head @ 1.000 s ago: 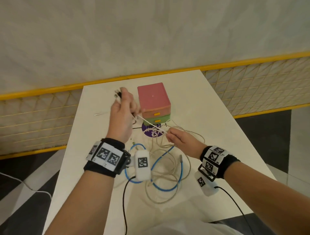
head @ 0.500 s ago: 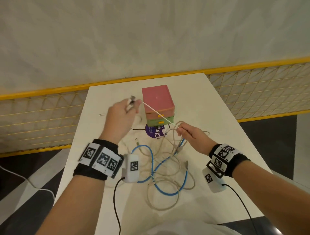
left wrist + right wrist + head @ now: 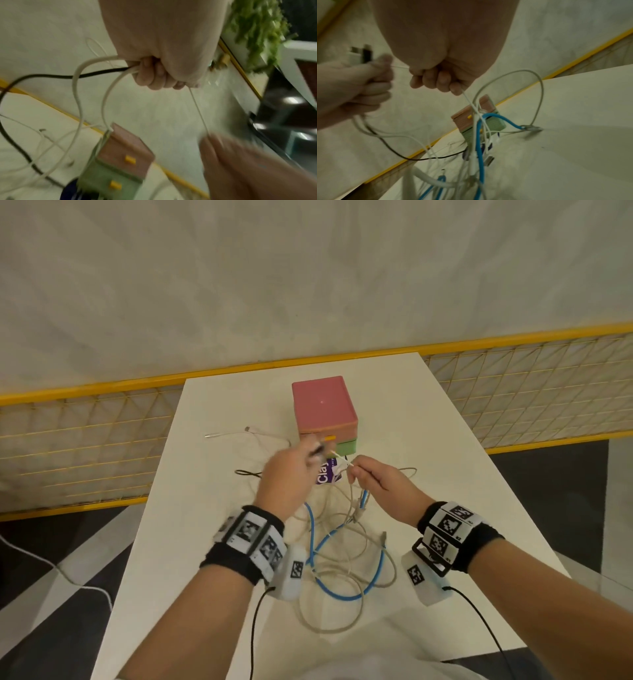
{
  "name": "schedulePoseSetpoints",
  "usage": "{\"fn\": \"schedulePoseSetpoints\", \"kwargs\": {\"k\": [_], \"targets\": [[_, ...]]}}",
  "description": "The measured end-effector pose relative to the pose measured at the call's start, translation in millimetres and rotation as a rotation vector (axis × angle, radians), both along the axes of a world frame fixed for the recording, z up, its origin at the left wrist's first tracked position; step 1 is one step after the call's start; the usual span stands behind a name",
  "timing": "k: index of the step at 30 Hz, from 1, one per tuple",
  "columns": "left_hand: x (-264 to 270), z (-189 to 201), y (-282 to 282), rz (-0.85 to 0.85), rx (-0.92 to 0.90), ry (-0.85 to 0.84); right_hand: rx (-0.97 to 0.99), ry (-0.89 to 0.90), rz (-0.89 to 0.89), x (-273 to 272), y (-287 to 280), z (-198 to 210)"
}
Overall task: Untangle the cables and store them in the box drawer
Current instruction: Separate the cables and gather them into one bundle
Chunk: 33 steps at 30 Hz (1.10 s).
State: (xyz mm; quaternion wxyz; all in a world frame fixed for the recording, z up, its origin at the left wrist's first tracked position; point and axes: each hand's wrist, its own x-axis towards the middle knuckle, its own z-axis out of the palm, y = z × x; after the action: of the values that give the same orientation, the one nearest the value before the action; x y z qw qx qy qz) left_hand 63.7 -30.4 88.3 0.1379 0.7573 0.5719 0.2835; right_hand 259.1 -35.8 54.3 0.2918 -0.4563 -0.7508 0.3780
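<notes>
A tangle of grey, white and blue cables (image 3: 342,546) lies on the white table (image 3: 462,474) in front of a small drawer box (image 3: 323,405), pink on top with a green drawer (image 3: 346,445) below. My left hand (image 3: 317,455) is fisted round a bundle of white and black cables (image 3: 102,70) with plug ends (image 3: 361,54) sticking out above it. My right hand (image 3: 352,470) pinches a thin white cable (image 3: 199,111) that runs taut from the left fist. Below the right hand hangs a blue cable (image 3: 479,135). Both hands hover just in front of the box.
A purple round label (image 3: 327,474) lies in front of the box. A black cable loop (image 3: 246,473) and white cable ends (image 3: 233,434) lie at the far left of the table. A yellow-railed mesh fence (image 3: 85,440) runs behind the table.
My left hand has dropped and swung right, close to the right hand. The taut span of thin white cable between the hands has become much shorter.
</notes>
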Motion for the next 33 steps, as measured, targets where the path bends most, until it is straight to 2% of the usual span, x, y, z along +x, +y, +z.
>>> {"fn": "schedulePoseSetpoints", "kwargs": {"k": [2, 5, 8, 11, 13, 15, 19, 21, 24, 26, 28, 30, 33], "targets": [[-21.6, 13.2, 11.1, 0.168, 0.122, -0.12, -0.026, -0.026, -0.043, 10.7, 2.2, -7.1], [-41.3, 26.3, 15.3, 0.292, 0.217, -0.056, -0.021, -0.042, -0.047, 16.3, 0.4, -9.1], [-23.4, 24.1, 4.5, 0.144, 0.11, -0.022, -0.004, -0.009, -0.041, 7.0, -2.0, -3.8], [3.6, 13.1, -8.2, -0.098, -0.056, 0.123, 0.018, 0.01, -0.003, -4.4, -4.5, 3.3], [10.9, 9.9, -12.3, -0.19, -0.105, 0.191, 0.024, 0.018, 0.033, -8.1, -5.9, 6.4], [4.4, 14.0, -8.0, -0.18, -0.083, 0.225, 0.013, 0.01, 0.049, -4.8, -4.8, 3.2], [-28.7, 24.6, 11.7, 0.114, 0.09, 0.151, -0.04, -0.021, -0.022, 10.5, -0.5, -11.9], [-29.9, 25.4, 9.9, 0.18, 0.144, 0.129, -0.055, -0.019, -0.03, 10.2, -0.8, -14.9], [-5.9, 20.0, -2.2, 0.048, 0.052, 0.1, -0.037, 0.011, -0.025, 1.1, -3.5, -12.8], [9.8, 12.4, -9.0, -0.102, -0.075, 0.2, -0.024, 0.031, -0.009, -4.7, -5.5, -8.2], [13.8, 10.2, -8.8, -0.153, -0.121, 0.242, -0.013, 0.057, 0.005, -6.9, -5.9, -3.4], [7.7, 17.0, -3.9, -0.108, -0.059, 0.188, -0.034, 0.059, -0.005, -3.8, -4.5, -4.2], [-16.2, 41.1, 10.0, 0.147, 0.166, -0.026, -0.083, 0.014, -0.043, 7.1, -3.6, -17.9]]}}
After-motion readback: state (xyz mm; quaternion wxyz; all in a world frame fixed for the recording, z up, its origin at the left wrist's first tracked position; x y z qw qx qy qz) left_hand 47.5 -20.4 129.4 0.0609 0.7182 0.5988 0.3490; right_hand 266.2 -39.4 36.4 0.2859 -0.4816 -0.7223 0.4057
